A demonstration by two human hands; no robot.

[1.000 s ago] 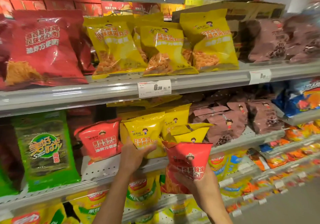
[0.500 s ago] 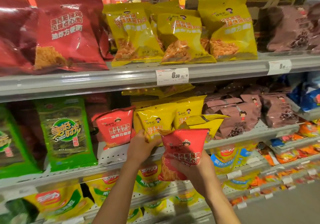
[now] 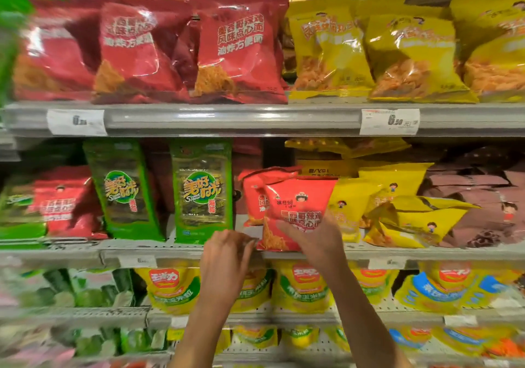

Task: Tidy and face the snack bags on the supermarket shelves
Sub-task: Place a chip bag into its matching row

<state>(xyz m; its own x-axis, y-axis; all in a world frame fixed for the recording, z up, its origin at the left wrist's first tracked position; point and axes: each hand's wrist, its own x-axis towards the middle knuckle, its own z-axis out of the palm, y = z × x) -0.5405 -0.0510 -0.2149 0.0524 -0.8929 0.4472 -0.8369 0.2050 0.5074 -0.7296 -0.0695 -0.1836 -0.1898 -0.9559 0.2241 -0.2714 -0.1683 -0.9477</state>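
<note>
A small red snack bag (image 3: 298, 197) stands upright on the middle shelf (image 3: 170, 254), face forward, right in front of another small red bag (image 3: 251, 197). My right hand (image 3: 315, 239) holds its lower right part, with fingers laid across the front. My left hand (image 3: 227, 254) is at the shelf edge with curled fingers at the bag's lower left corner, seemingly pinching it. Small yellow bags (image 3: 355, 205) stand directly to the right, some of them tipped over (image 3: 412, 220).
Green seaweed packs (image 3: 201, 191) stand left of the red bags. Large red bags (image 3: 238, 49) and large yellow bags (image 3: 409, 55) fill the upper shelf. Brown bags (image 3: 483, 197) lie at the right. Yellow corn-snack bags (image 3: 304, 288) sit on the shelf below.
The view swung left. My right hand carried the red bag up and left onto the middle shelf. My left hand left the yellow bag and came to the red bag's corner.
</note>
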